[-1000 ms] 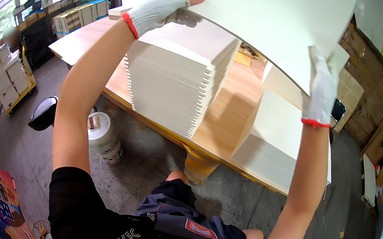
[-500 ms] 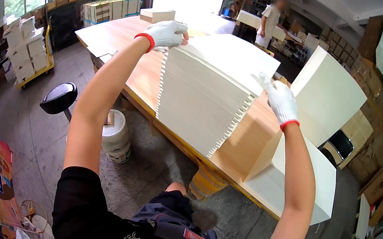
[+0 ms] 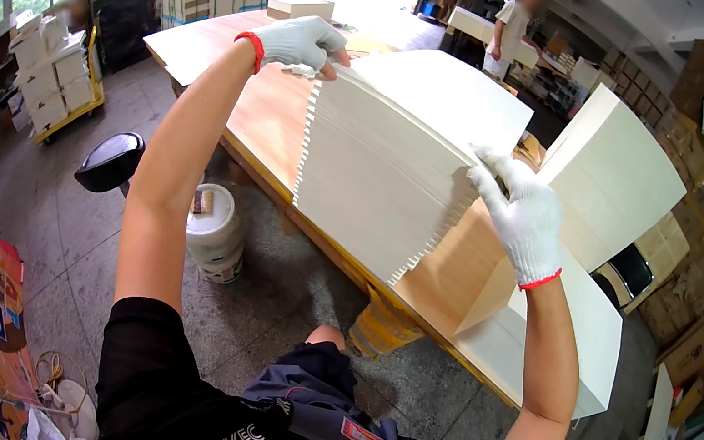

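Note:
A tall stack of white sheets [image 3: 377, 178] stands on the wooden table, its layered side facing me and its side edges stepped like teeth. My left hand [image 3: 297, 44], in a white knit glove with a red cuff, is closed on the top sheets at the stack's near left corner. Some of its fingertips stick out bare. At the near right corner my right hand [image 3: 522, 219], gloved the same way, has thumb and fingers bent against the top sheets' edge. The right fingers' grip is partly hidden.
More white stacks [image 3: 611, 183] stand on the table [image 3: 262, 118] to the right. A white box [image 3: 300, 8] lies at the far left. Below the near edge are a white bucket [image 3: 216, 235] and a black stool seat [image 3: 110, 160]. Another person [image 3: 509, 33] stands at the back.
My right hand has closed in on the stack's right corner, its fingers spread before and bent against it now. My left hand has shifted slightly left. The view has moved a little.

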`<move>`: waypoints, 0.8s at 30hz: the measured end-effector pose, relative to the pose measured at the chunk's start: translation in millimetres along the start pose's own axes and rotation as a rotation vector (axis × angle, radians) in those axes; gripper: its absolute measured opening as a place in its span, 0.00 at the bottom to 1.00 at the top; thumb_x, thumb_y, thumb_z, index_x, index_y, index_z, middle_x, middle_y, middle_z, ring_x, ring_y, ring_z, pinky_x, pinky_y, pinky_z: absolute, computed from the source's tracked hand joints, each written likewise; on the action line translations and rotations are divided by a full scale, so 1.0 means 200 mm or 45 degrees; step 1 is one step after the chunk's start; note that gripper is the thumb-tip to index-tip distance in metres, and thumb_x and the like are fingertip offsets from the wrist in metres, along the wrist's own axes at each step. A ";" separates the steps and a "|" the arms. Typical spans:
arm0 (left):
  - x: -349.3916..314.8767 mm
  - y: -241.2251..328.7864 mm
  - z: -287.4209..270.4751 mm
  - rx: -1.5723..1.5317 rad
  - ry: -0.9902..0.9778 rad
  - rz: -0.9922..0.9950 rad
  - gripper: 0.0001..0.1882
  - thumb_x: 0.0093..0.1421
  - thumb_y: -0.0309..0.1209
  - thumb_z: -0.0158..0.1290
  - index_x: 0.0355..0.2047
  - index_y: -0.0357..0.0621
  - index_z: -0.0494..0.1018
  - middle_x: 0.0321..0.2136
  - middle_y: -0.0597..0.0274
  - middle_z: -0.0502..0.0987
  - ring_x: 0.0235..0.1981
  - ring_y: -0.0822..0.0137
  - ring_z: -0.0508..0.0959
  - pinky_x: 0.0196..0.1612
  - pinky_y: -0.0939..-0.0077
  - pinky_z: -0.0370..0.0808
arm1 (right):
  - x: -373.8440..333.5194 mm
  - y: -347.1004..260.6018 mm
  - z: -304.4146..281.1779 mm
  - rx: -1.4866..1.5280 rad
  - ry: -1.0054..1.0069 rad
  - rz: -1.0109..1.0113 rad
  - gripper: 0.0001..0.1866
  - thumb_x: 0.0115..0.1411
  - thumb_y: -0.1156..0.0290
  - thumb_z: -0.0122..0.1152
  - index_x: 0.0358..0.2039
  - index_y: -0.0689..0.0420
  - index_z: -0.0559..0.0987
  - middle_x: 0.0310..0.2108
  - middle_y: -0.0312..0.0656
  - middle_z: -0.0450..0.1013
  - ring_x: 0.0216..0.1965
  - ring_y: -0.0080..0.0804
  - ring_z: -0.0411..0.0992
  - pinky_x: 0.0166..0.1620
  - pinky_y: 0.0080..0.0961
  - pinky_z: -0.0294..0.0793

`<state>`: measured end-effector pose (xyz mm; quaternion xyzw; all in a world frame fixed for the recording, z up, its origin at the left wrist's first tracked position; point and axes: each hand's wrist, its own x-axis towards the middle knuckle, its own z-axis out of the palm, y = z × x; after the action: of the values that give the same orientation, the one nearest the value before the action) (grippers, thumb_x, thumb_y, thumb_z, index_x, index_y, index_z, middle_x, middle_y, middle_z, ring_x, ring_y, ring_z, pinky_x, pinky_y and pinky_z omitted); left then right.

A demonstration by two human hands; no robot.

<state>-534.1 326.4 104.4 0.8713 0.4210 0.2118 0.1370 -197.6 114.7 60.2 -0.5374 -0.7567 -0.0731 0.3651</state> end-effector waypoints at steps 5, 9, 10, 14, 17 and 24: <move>0.00 -0.01 -0.01 -0.033 0.014 0.002 0.15 0.50 0.32 0.70 0.39 0.43 0.84 0.32 0.62 0.82 0.33 0.69 0.79 0.39 0.76 0.75 | 0.00 0.00 0.01 0.079 0.014 -0.005 0.17 0.63 0.61 0.64 0.48 0.56 0.84 0.41 0.48 0.81 0.39 0.39 0.81 0.43 0.29 0.78; 0.00 0.00 -0.01 -0.035 0.044 0.016 0.15 0.49 0.29 0.69 0.38 0.37 0.83 0.29 0.63 0.82 0.32 0.72 0.79 0.39 0.79 0.75 | 0.00 -0.01 0.02 0.032 0.022 -0.029 0.16 0.62 0.62 0.64 0.47 0.56 0.84 0.38 0.47 0.81 0.36 0.38 0.81 0.42 0.28 0.78; 0.00 0.00 -0.01 -0.029 0.042 0.012 0.15 0.49 0.29 0.69 0.37 0.37 0.84 0.29 0.63 0.82 0.32 0.72 0.79 0.39 0.79 0.75 | 0.00 -0.01 0.01 0.015 0.011 -0.025 0.16 0.62 0.63 0.64 0.47 0.56 0.84 0.37 0.47 0.81 0.35 0.37 0.81 0.41 0.28 0.78; 0.00 0.00 -0.01 0.054 0.075 0.025 0.15 0.48 0.34 0.71 0.37 0.44 0.85 0.29 0.63 0.83 0.31 0.70 0.79 0.37 0.75 0.75 | -0.01 0.00 0.02 0.033 0.056 -0.054 0.16 0.62 0.62 0.64 0.47 0.56 0.84 0.36 0.46 0.82 0.34 0.37 0.80 0.41 0.29 0.78; 0.01 -0.03 0.00 0.066 0.092 -0.004 0.15 0.48 0.34 0.72 0.37 0.44 0.85 0.27 0.64 0.83 0.29 0.70 0.78 0.35 0.74 0.75 | -0.01 0.00 0.03 0.015 0.063 -0.070 0.16 0.62 0.62 0.64 0.47 0.56 0.84 0.36 0.46 0.82 0.35 0.37 0.80 0.41 0.29 0.78; -0.01 0.02 0.01 0.124 0.120 -0.007 0.13 0.50 0.34 0.71 0.36 0.44 0.86 0.26 0.65 0.83 0.29 0.71 0.78 0.33 0.77 0.74 | 0.00 0.02 0.03 0.006 0.016 -0.011 0.17 0.61 0.62 0.65 0.48 0.56 0.84 0.39 0.47 0.82 0.37 0.37 0.81 0.43 0.28 0.78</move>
<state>-532.7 322.1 104.2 0.8648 0.4392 0.2316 0.0748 -197.3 119.9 54.4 -0.5328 -0.7568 -0.0762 0.3709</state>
